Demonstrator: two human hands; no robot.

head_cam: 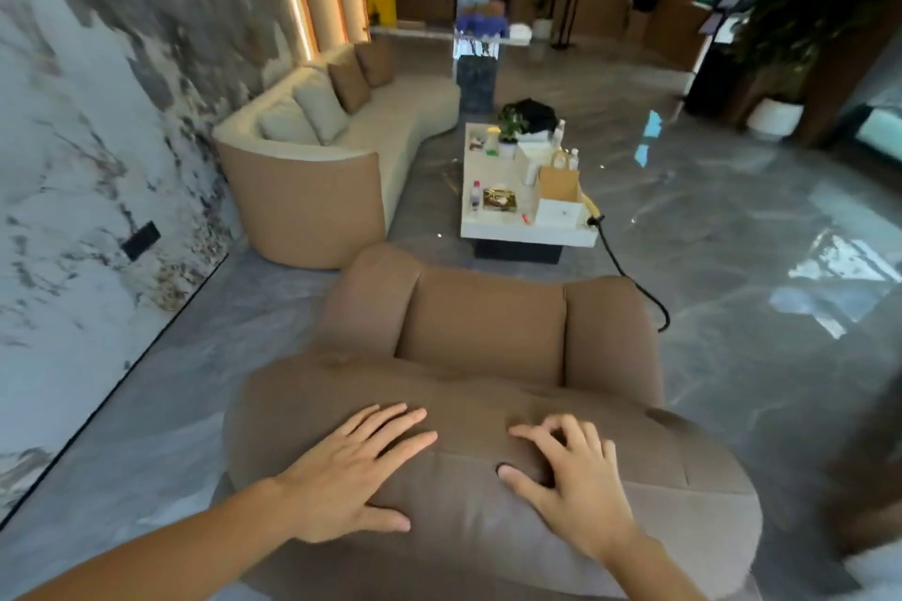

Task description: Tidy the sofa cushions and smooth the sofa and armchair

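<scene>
I stand behind a brown armchair (488, 327) and look down over its padded backrest. My left hand (356, 469) lies flat on the top of the backrest, fingers spread. My right hand (571, 478) rests beside it with the fingers curled and pressing into the fabric. Farther off, a curved cream sofa (390, 127) stands along the marble wall. Two cream cushions (319, 105) and two brown cushions (349, 81) lean upright against its back.
A white coffee table (493, 229) crowded with bottles, a small plant, a paper bag and a box stands beyond the armchair. A black cable (629, 278) runs from it across the glossy grey floor. The marble wall is on the left, potted plants at far right.
</scene>
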